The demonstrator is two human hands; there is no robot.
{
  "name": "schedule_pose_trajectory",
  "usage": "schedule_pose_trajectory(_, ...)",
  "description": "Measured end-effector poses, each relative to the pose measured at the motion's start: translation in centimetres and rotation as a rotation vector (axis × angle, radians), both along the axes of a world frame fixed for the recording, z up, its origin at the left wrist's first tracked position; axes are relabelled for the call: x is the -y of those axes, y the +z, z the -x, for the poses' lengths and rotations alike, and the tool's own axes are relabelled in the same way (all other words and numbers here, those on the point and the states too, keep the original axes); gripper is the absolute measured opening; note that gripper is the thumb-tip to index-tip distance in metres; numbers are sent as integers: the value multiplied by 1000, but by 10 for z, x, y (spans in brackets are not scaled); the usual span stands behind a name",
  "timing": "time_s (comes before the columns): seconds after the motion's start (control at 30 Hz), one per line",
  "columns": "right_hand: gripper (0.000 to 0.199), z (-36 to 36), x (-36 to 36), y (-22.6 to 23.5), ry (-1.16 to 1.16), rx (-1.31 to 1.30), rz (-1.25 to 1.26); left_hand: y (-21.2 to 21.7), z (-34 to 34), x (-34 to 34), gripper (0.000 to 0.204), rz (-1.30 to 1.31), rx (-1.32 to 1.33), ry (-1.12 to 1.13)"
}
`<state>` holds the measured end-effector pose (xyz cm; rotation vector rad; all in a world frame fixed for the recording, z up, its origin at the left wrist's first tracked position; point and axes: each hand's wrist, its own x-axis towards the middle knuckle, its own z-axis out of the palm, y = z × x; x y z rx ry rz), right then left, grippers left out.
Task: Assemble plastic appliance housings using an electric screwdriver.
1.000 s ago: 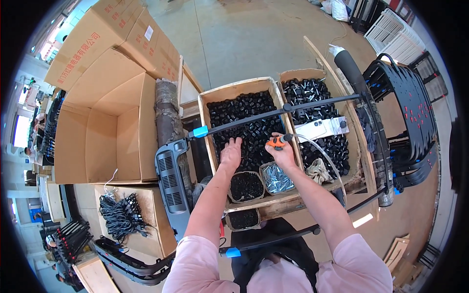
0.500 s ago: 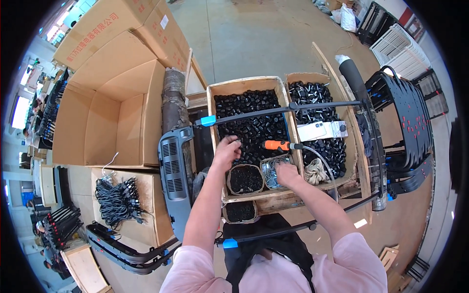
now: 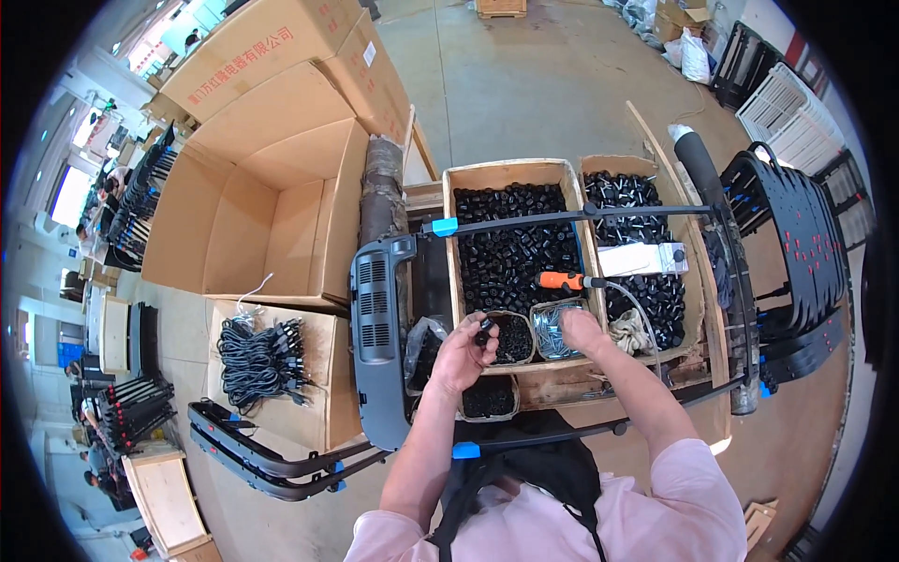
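My left hand [image 3: 465, 351] is raised at the near-left corner of the wooden bin, palm turned up. A small black round plastic piece [image 3: 483, 330] is held between its thumb and fingers. Beneath that hand sits a small container of tiny black parts [image 3: 514, 337]. My right hand [image 3: 582, 330] is at the container of silver screws [image 3: 551, 330], fingers curled; what they grip is hidden. Behind both hands, the wooden bin [image 3: 506, 170] holds many black round pieces [image 3: 515, 229]. An orange powered screwdriver [image 3: 562, 280] with a hose lies across the bin's right side.
A dark frame with a vented panel [image 3: 379, 300] surrounds the bins. The right-hand bin holds black pieces with bolts [image 3: 623, 192], a white box [image 3: 641, 259] and a cloth glove [image 3: 629, 332]. An open carton [image 3: 253, 234] and bundled black cables [image 3: 262, 365] are at left.
My left hand has come back toward me from the black pieces and turned up, with one piece now visible in it. My right hand stays at the screws. The view has shifted.
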<state>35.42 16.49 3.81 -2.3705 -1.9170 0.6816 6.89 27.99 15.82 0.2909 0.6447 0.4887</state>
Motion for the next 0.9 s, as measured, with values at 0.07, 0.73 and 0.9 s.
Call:
schedule_pose_trajectory(0.07, 21, 9, -7, 15, -254, -269, -89, -3, 8, 4, 17, -16, -24, -22)
schedule_pose_trajectory(0.73, 15, 130, -11, 190, -40, -637, -210, 5, 66, 33, 31, -354, -226, -305)
schedule_pose_trajectory(0.9, 23, 152, -26, 193, 75, -630, -93, 16, 79, 32, 26, -432, -309, -332)
